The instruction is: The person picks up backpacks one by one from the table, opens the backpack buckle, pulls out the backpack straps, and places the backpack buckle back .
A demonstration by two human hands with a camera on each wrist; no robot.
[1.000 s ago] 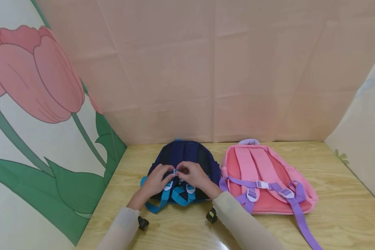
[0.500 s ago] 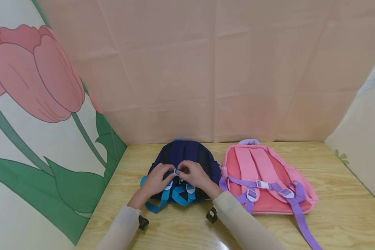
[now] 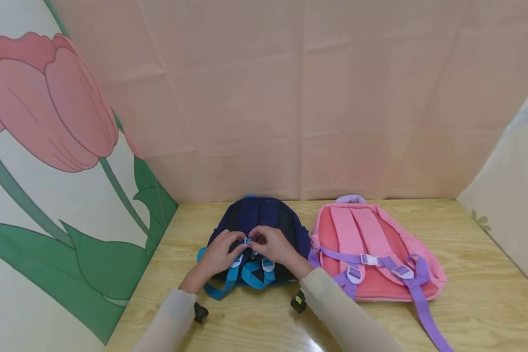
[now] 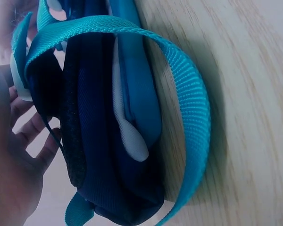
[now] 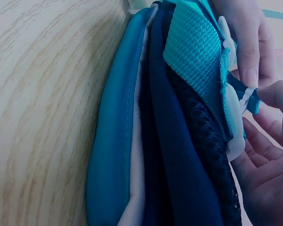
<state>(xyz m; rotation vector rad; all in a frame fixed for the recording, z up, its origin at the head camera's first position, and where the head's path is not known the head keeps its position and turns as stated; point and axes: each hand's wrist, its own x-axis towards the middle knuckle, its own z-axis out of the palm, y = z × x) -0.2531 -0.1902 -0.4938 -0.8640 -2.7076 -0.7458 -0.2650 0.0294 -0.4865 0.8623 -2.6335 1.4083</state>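
Observation:
A navy backpack (image 3: pixel 264 215) with blue webbing straps lies on the wooden table, its shoulder-strap side up. Over its middle, my left hand (image 3: pixel 220 252) pinches a small white buckle (image 3: pixel 247 241) between thumb and fingers. From the other side my right hand (image 3: pixel 273 246) pinches the short blue strap (image 5: pixel 256 106) at that buckle, the fingertips of both hands almost meeting. Below them, two white strap adjusters (image 3: pixel 268 265) hang with loops of blue webbing (image 3: pixel 217 292). In the left wrist view a wide webbing loop (image 4: pixel 195 108) arches over the bag's side. Fingers partly cover the buckle.
Close on the right lies a pink backpack (image 3: pixel 347 230) with purple straps and a fastened white buckle (image 3: pixel 369 260). One purple strap (image 3: pixel 427 313) trails toward the table's front. A pinkish-brown sheet (image 3: pixel 264 107) stands behind the table (image 3: pixel 488 274), and a tulip-printed panel (image 3: pixel 53 107) at the left.

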